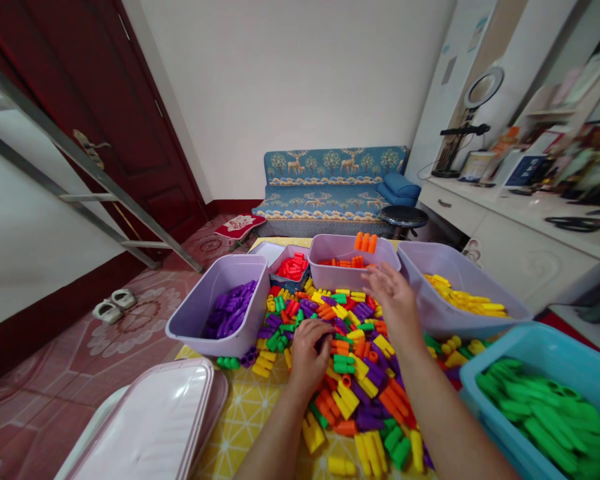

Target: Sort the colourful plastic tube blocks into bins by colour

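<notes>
A heap of small plastic blocks (pixel 353 373) in purple, orange, yellow, green and red covers the yellow cloth. My left hand (pixel 306 352) rests on the heap's left side. Its fingers are curled down among purple and green pieces, and what they grip is hidden. My right hand (pixel 396 301) hovers over the far side of the heap, fingers stretched out and holding nothing, just in front of the lilac bin of orange blocks (pixel 330 248). A few orange blocks (pixel 365 242) are in the air over that bin.
Around the heap stand a lilac bin of purple blocks (pixel 196 308), a small bin of red blocks (pixel 286 253), a lilac bin of yellow blocks (pixel 445 263) and a blue bin of green blocks (pixel 540 340). A pink lid (pixel 155 420) lies near left. Behind are a stool (pixel 404 216) and a sofa (pixel 330 183).
</notes>
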A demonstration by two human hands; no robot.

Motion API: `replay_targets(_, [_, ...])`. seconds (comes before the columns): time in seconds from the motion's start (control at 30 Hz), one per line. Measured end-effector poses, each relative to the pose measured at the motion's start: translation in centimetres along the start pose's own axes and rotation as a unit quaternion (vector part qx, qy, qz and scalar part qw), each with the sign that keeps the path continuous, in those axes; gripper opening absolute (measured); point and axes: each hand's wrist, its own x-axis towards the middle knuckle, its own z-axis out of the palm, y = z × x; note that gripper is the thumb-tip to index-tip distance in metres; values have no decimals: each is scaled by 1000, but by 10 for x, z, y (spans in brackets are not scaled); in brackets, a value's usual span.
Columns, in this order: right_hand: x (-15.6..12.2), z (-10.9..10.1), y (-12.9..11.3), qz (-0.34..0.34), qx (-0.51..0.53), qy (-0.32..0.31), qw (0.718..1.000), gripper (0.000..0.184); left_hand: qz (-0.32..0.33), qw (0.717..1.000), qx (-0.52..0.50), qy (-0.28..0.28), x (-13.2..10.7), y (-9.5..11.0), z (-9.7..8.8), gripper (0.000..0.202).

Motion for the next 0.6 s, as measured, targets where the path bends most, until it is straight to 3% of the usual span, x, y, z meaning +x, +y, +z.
replay_targets(0.1, [-17,-8,23,21,-127,-79,989,42,8,1000,26,-7,0,1,1,24])
replay_targets(0.2, [-42,-20,40,62,-227,-216,948,35,11,998,55,-23,0,1,1,28])
replay_targets(0.33, [-69,-28,34,-23,-357,-345,868,60,11,998,62,-32,0,0,2,26])
replay_targets(0.4, [-77,-27,28,-59,-407,-366,835,72,10,998,57,-34,0,0,2,25])
replay_targets(0.47, [-80,-22,29,-72,-431,-365,822,71,8,998,49,-34,0,0,1,25])
replay_targets(0.6, [-80,-11,46,-68,-420,-291,857,53,12,999,34,-41,-1,0,-2,30])
